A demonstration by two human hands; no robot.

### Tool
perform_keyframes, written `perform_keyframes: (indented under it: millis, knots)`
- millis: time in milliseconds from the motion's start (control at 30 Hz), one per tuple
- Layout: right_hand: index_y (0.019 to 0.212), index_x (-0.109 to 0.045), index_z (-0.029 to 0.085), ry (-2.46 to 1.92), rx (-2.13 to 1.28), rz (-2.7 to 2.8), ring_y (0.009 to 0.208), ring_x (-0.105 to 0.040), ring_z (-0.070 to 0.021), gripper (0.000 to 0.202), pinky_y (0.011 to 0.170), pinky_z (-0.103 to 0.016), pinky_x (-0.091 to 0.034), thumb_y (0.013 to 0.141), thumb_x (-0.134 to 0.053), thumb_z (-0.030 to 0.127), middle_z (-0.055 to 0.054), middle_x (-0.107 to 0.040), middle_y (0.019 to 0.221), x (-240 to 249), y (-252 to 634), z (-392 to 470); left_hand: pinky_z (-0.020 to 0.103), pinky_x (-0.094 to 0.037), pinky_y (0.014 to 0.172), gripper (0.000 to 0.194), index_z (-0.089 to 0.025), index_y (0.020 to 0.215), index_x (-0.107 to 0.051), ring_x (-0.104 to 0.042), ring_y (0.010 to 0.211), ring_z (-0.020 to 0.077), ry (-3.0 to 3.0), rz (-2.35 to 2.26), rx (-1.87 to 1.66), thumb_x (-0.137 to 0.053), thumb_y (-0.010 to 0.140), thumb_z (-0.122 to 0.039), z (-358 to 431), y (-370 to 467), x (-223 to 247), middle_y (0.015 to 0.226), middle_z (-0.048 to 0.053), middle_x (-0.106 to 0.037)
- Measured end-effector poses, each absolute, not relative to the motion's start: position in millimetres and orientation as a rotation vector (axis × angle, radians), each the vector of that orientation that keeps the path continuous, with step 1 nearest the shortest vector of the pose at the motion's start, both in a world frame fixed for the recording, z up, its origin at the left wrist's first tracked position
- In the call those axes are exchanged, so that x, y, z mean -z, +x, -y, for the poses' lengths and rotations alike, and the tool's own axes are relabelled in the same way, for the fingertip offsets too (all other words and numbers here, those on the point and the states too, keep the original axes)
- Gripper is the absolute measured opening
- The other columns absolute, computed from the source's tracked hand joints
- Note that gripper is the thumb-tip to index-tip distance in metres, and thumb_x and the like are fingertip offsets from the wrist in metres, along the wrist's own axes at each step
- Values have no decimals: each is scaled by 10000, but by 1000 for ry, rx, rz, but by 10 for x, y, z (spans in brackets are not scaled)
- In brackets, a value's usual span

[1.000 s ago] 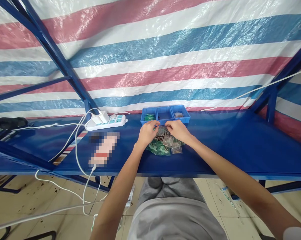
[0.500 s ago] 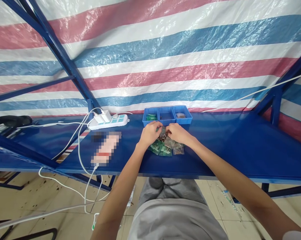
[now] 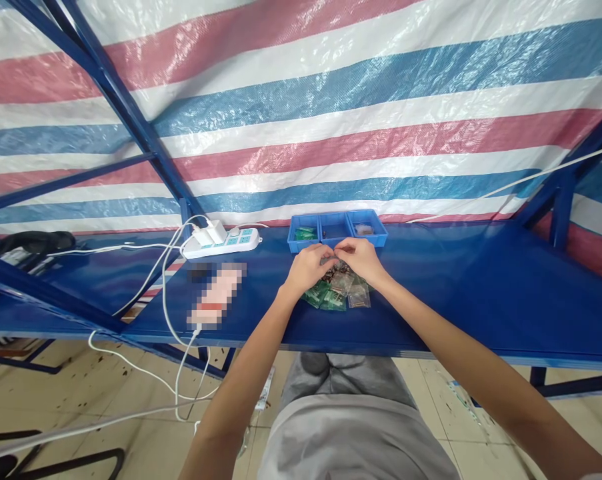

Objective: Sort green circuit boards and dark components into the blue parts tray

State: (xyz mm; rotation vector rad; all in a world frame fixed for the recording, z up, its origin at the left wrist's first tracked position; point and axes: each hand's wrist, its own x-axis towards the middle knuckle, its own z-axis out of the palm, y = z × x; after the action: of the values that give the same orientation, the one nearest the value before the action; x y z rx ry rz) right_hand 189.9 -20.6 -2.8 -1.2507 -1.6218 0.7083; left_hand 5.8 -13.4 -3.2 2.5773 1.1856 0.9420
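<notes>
My left hand and my right hand come together above a pile of small dark parts on the blue table. Thumb and fingers of each are pinched, with the fingertips close to each other; whatever is between them is too small to make out. Around the pile, nearest my wrists, lie several small plastic bags: green ones at the left and clear ones at the right, with small parts inside. Just beyond my fingers stands a blue three-compartment tray.
Green packets lie in the tray's left compartment and pale packets in its right one. A white power strip with plugs, white cables and a blurred pinkish object are to the left. Striped sheeting hangs behind.
My hands have moved slightly closer together, their fingertips now nearly meeting over the pile. The whole view has shifted a little.
</notes>
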Motion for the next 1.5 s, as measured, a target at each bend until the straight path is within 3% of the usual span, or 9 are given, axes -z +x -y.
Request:
perform_keyframes:
  millis: [300, 467, 633, 1067, 1500]
  knots:
    - [749, -722, 203, -1257, -774, 1570, 758, -695, -224, 172, 751, -341, -505, 817, -604, 309, -35, -734, 731, 37, 1913, 233, 272, -500, 770, 200, -209, 949, -679, -656, 879, 187, 2548, -1177, -1048, -538, 999, -342, 173, 82, -2, 948, 47, -696]
    - [789, -741, 196, -1246, -881, 1605, 824, -706, -237, 210, 770, -345, -514, 847, -592, 332, -61, -759, 813, 14, 1905, 267, 275, -510, 815, 190, -207, 998, -683, -668, 904, 180, 2515, -1164, -1130, -517, 1012, -298, 151, 82, 26, 996, 50, -707]
    - [925, -767, 179, -1195, -1115, 1496, 910, -702, -256, 279, 666, -304, -494, 863, -614, 404, -95, -772, 943, -34, 1897, 318, 281, -524, 787, 190, -206, 1021, -698, -684, 896, 182, 2507, -1103, -1180, -518, 1010, -264, 133, 92, 43, 997, 47, -726]
    - [864, -753, 176, -1151, -1062, 1492, 818, -657, -226, 282, 619, -292, -443, 822, -623, 422, -85, -756, 861, 8, 1920, 276, 269, -574, 861, 187, -219, 1120, -650, -727, 1016, 174, 2415, -1088, -1231, -584, 951, -172, 137, 106, 50, 1093, 21, -753]
    - [859, -764, 179, -1115, -1107, 1470, 817, -635, -215, 276, 627, -291, -431, 810, -663, 432, -75, -754, 876, -16, 1926, 306, 251, -562, 744, 231, -244, 1185, -640, -710, 1071, 187, 2444, -1062, -1204, -597, 958, -259, 173, 109, 11, 1142, 13, -741]
